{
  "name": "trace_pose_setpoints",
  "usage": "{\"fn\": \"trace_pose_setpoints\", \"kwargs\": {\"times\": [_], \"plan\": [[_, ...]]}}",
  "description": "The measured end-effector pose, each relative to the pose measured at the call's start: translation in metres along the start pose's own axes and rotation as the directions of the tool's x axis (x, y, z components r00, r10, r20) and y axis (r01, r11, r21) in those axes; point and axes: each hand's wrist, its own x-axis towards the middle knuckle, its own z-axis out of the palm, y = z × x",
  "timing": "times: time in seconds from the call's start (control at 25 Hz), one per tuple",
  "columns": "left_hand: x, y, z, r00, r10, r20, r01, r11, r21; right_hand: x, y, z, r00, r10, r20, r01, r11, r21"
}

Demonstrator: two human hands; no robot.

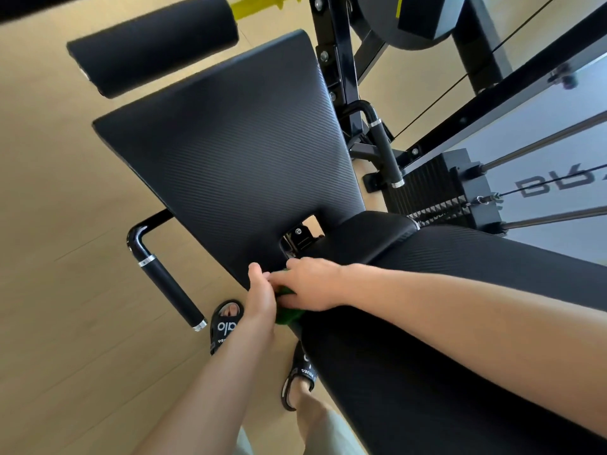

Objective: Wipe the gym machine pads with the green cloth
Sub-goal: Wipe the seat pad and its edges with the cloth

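- Down at the near corner of the large black seat pad (226, 152), both hands meet over a bunched green cloth (286, 315).
- The left hand (261, 298) comes in from below, its thumb raised toward the pad's edge and its fingers curled onto the cloth from the left side.
- The right hand (312, 284) reaches across from the right, knuckles up, fingers bent down over the top of the cloth and gripping it.
- Only small patches of the cloth show: a sliver between the two hands and a darker green fold hanging just below the right hand's heel; the rest is hidden under the fingers.
- The cloth sits at the gap where the seat pad meets the long back pad (443, 323), touching the edge of that back pad; whether it also touches the seat pad I cannot tell.
- A smaller black cushion (364, 238) lies just beyond the right hand, beside a notch showing a metal bracket (300, 236).
- A black roller pad (151, 44) stands apart at the far end of the seat.
- Two black handles (170, 290) stick out from either side of the seat, and a weight stack (443, 188) stands to the right.
- Feet in black sandals (226, 326) rest on the pale wooden floor (65, 290) below the hands.
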Motion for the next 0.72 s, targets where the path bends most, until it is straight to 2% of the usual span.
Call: {"fn": "trace_pose_setpoints", "kwargs": {"times": [0.12,0.2,0.28,0.36,0.44,0.6,0.72], "plan": [[0.01,0.0,0.006,0.998,0.038,-0.043,-0.036,0.999,0.038,0.005,0.065,-0.018,0.977,0.201,-0.076,-0.211,0.963,-0.165],[0.016,-0.004,0.015,0.995,0.044,-0.087,-0.03,0.987,0.157,-0.014,0.119,-0.038,0.909,0.399,-0.12,-0.416,0.872,-0.256],[0.016,-0.008,0.025,0.992,0.025,-0.124,0.001,0.979,0.206,-0.041,0.15,-0.048,0.824,0.548,-0.143,-0.566,0.787,-0.244],[0.013,-0.008,0.033,0.992,0.014,-0.122,0.013,0.976,0.216,-0.06,0.155,-0.047,0.765,0.617,-0.185,-0.645,0.73,-0.228],[0.01,-0.006,0.036,0.994,0.002,-0.106,0.018,0.982,0.188,-0.073,0.141,-0.05,0.785,0.598,-0.162,-0.618,0.746,-0.248],[0.015,-0.007,0.03,0.997,-0.027,-0.071,0.04,0.982,0.183,-0.085,0.105,-0.064,0.874,0.486,0.009,-0.457,0.828,-0.325],[0.021,-0.006,0.021,0.997,-0.037,-0.065,0.042,0.996,0.074,-0.064,0.056,-0.053,0.961,0.266,0.071,-0.236,0.93,-0.283]]}}
